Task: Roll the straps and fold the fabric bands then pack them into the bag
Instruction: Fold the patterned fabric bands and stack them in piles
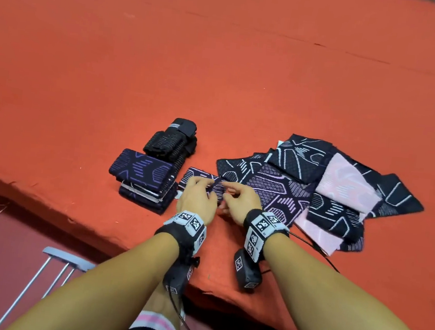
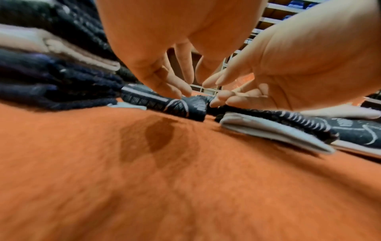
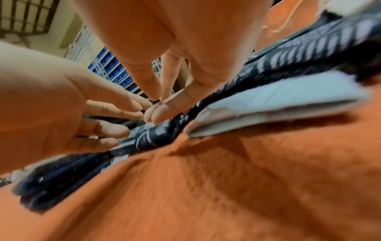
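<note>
A small purple-and-black patterned fabric band (image 1: 196, 174) lies partly folded on the orange table cloth (image 1: 221, 71), between a stack and a pile. My left hand (image 1: 204, 186) rests on it with straight fingers (image 3: 107, 127). My right hand (image 1: 226, 190) pinches its bunched middle (image 2: 191, 102) between thumb and fingertips (image 3: 156, 112). To the left stands a stack of folded bands (image 1: 142, 181). Behind that stack lie rolled black straps (image 1: 172, 141). On the right spreads a loose pile of unfolded dark and pink bands (image 1: 316, 186), whose pale near edge (image 3: 278, 101) lies close to my right hand.
The table's front edge (image 1: 46, 203) runs diagonally just below the stack. A grey metal frame (image 1: 61, 264) stands beside the table at lower left. A black device (image 1: 246, 272) with a cable lies on the cloth under my right wrist. Bare orange cloth stretches behind the bands.
</note>
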A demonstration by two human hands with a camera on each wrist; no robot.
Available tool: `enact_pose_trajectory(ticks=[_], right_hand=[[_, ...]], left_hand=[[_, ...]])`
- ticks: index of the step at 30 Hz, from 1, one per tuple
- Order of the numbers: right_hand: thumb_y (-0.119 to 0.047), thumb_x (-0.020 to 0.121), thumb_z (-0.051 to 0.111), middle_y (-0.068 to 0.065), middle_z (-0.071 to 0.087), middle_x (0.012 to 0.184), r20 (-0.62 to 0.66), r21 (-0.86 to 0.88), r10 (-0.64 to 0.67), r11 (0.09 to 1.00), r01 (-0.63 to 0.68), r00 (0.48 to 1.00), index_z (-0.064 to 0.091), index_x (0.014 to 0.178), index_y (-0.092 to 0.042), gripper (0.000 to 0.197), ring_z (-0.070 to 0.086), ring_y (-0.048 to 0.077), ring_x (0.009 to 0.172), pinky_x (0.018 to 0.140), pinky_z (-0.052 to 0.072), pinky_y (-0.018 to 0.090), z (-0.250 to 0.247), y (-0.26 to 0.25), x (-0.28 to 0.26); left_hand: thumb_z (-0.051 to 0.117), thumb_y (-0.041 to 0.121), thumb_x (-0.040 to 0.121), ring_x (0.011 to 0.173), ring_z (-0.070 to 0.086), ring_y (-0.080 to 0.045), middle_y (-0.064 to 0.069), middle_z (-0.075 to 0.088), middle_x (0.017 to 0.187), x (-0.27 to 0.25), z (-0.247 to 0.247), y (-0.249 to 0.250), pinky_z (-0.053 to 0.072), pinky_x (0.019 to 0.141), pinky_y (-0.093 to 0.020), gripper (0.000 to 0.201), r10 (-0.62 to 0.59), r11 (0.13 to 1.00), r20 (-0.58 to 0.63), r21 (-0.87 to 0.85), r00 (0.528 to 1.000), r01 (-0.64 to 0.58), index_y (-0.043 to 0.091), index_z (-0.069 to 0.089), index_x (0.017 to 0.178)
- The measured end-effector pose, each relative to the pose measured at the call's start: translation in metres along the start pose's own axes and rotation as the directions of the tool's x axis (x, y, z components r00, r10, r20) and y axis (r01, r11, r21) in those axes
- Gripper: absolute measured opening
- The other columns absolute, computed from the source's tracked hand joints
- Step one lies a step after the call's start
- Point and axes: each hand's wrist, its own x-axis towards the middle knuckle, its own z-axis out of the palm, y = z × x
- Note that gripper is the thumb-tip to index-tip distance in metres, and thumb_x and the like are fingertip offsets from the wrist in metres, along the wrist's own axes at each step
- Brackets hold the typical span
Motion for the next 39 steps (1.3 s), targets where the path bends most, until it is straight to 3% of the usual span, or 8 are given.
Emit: enact_pose_trajectory(ticks=[5,9,14,20,24,31,35,39], right_hand=[[-0.007,0.094,0.056,0.004,0.073,0.094,-0.113,0.025,-0.006,1.0,0.009,0.994,0.067,0.103,-0.022,0.02,0.072,0.016,0.067,0.059,0.058,0.031,-0.049,0.008,-0.024],[-0.016,0.086,0.063,-0.002,0.069,0.094,-0.239,-0.033,0.051,0.998,-0.06,0.97,0.068,0.108,-0.025,0.024,0.071,0.02,0.081,0.081,0.06,0.039,-0.083,0.028,-0.04],[-0.016,0.086,0.068,-0.001,0.064,0.097,-0.346,-0.053,0.105,0.99,-0.131,0.932,0.068,0.119,-0.016,0.032,0.065,0.02,0.09,0.084,0.048,0.024,-0.114,0.056,-0.057],[-0.03,0.08,0.071,-0.001,0.07,0.084,-0.291,0.076,0.164,0.986,-0.148,0.943,0.058,0.108,-0.039,0.032,0.073,0.022,0.078,0.081,0.059,0.051,-0.108,0.08,-0.056],[-0.032,0.081,0.075,0.001,0.063,0.085,-0.324,0.116,0.166,0.984,-0.135,0.931,0.055,0.097,-0.046,0.03,0.072,0.028,0.078,0.077,0.059,0.053,-0.111,0.078,-0.053],[-0.046,0.061,0.064,0.003,0.068,0.121,-0.298,0.171,0.247,0.964,-0.203,0.922,0.036,0.149,-0.014,0.098,0.066,0.023,0.108,0.103,0.05,0.042,-0.115,0.076,-0.064],[-0.039,0.071,0.067,0.003,0.068,0.12,-0.247,0.193,0.23,0.964,-0.185,0.941,0.022,0.155,-0.017,0.097,0.068,0.018,0.094,0.09,0.055,0.038,-0.117,0.068,-0.084],[-0.024,0.087,0.069,0.002,0.062,0.122,-0.201,0.126,0.186,0.979,-0.163,0.962,0.007,0.158,-0.019,0.094,0.065,0.015,0.087,0.079,0.056,0.034,-0.121,0.07,-0.098]], left_hand=[[0.057,0.018,0.092,0.107,0.063,-0.014,0.008,0.068,0.116,-0.002,0.01,0.033,0.047,0.096,-0.03,0.025,0.14,0.979,0.066,-0.157,0.988,-0.128,0.027,0.069,0.112],[0.055,0.019,0.096,0.105,0.067,-0.016,0.005,0.07,0.119,-0.004,0.029,0.052,0.05,0.097,-0.032,0.033,0.158,0.974,0.139,-0.182,0.978,-0.132,0.025,0.066,0.126],[0.055,0.026,0.096,0.101,0.068,-0.026,-0.008,0.071,0.116,-0.005,0.062,0.063,0.053,0.094,-0.042,0.042,0.121,0.984,0.203,-0.156,0.972,-0.09,0.028,0.056,0.138],[0.062,0.031,0.094,0.117,0.058,-0.022,-0.004,0.049,0.144,-0.001,0.072,0.069,0.044,0.099,-0.029,0.039,0.082,0.995,0.138,-0.059,0.987,-0.075,0.028,0.059,0.133],[0.068,0.037,0.09,0.093,0.06,-0.017,-0.005,0.057,0.129,0.001,0.073,0.07,0.048,0.082,-0.027,0.035,-0.004,0.998,0.111,-0.068,0.994,0.012,0.028,0.062,0.123],[0.064,0.02,0.089,0.086,0.066,-0.017,0.005,0.073,0.093,-0.012,0.071,0.068,0.05,0.078,-0.028,0.035,-0.061,0.977,0.174,-0.192,0.983,0.095,0.018,0.063,0.124],[0.069,0.032,0.088,0.082,0.065,-0.024,0.0,0.069,0.084,-0.025,0.064,0.07,0.044,0.071,-0.027,0.018,-0.092,0.972,0.228,-0.191,0.969,0.137,0.021,0.066,0.076],[0.072,0.029,0.088,0.085,0.064,-0.022,0.005,0.064,0.083,-0.042,0.066,0.075,0.041,0.07,-0.027,0.019,0.016,0.984,0.211,-0.177,0.977,0.022,0.023,0.058,0.077]])
